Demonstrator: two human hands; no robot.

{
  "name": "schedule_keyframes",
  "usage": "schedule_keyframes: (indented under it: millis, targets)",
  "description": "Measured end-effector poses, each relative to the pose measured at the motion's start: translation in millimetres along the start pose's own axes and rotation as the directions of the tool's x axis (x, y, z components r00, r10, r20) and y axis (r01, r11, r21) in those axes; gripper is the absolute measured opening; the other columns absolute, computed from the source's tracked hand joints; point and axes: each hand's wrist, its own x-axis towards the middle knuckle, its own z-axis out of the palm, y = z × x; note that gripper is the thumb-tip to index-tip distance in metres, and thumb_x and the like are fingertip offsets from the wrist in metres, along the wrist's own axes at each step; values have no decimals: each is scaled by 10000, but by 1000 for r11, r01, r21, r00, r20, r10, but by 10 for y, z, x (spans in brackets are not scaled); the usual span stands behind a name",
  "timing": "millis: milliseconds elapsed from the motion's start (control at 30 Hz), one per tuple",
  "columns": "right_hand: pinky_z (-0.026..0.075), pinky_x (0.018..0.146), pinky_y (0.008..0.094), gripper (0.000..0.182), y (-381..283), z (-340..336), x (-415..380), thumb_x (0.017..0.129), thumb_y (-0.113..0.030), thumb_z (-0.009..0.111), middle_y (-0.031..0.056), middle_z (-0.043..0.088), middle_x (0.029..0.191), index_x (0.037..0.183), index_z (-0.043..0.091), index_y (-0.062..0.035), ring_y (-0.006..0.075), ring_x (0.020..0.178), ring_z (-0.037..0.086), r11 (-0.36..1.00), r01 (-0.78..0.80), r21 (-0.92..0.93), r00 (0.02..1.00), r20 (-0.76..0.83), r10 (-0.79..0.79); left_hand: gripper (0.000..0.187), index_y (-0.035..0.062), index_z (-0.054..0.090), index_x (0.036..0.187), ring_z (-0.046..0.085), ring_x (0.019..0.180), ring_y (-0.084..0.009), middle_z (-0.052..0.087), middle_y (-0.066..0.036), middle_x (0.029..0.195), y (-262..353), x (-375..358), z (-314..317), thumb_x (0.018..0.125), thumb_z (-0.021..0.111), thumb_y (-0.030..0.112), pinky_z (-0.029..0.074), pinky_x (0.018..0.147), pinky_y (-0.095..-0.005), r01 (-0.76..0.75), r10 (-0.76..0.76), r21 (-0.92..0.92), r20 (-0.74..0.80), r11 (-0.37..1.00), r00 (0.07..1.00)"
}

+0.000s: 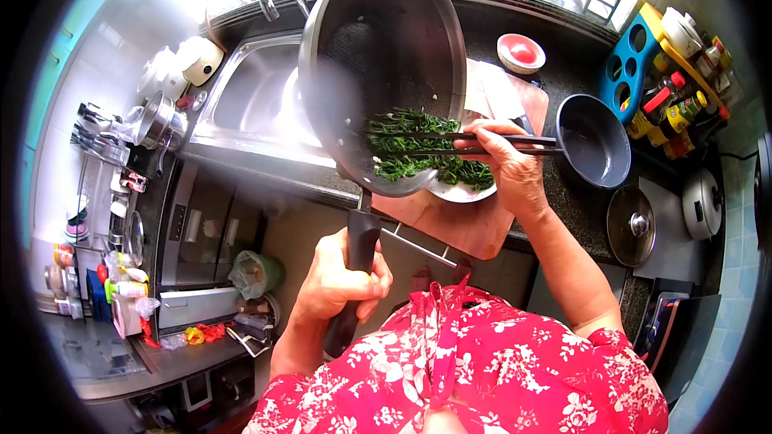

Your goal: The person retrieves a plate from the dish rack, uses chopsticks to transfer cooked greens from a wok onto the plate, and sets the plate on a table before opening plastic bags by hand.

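Note:
My left hand is wrapped round the black handle of a wok, which is tilted on its side above the counter. Cooked leafy greens lie at the wok's lower edge, and more of them sit on a white plate just below it. In my right hand is a pair of dark chopsticks, their tips reaching into the greens in the wok. Steam blurs the wok's left side. Under the plate is a wooden cutting board, partly hidden by the wok.
A steel sink lies left of the wok. On the right stand a dark saucepan, a glass lid and a blue rack near several bottles. A red and white bowl sits behind the board.

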Motion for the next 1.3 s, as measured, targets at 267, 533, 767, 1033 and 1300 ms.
schedule_keyframes:
  millis: [267,533,767,1033,1300]
  targets:
    - [539,704,332,126,60,-411,-81,867,-61,500,132,611,918,901,585,25,230,811,635,989,36,-143,994,-100,-51,278,-16,403,820,459,355,-153,529,-146,573,70,-54,-30,592,557,-51,356,335,-258,23,-24,26,26,999,999]
    - [546,669,357,106,10,-641,-184,846,-56,532,144,623,852,885,584,28,248,763,642,997,30,-67,978,-202,-43,284,-12,404,839,459,352,-150,531,-138,570,77,-115,-40,610,564,-61,350,328,-254,27,-27,98,-4,995,1000]
    - [549,658,356,104,-18,-766,-256,845,-59,531,132,623,823,865,589,25,252,728,650,983,48,-177,969,-232,-89,388,-29,413,890,421,319,-143,521,-167,555,99,-187,-53,541,581,-18,332,300,-257,12,-4,100,-83,995,997]
    - [543,691,323,118,-403,-478,-175,865,-52,510,110,624,846,883,595,28,204,738,638,951,179,-253,959,-169,-226,383,-17,422,897,429,319,-145,526,-164,557,100,-272,-31,547,576,-45,330,300,-255,-24,29,64,-85,998,996]
    - [516,737,317,117,17,-163,41,867,-64,524,110,603,901,884,586,33,204,787,626,907,215,-363,976,44,-213,343,-17,411,873,441,342,-141,531,-149,564,118,-292,0,570,565,-61,332,319,-254,1,2,99,-27,995,1000]
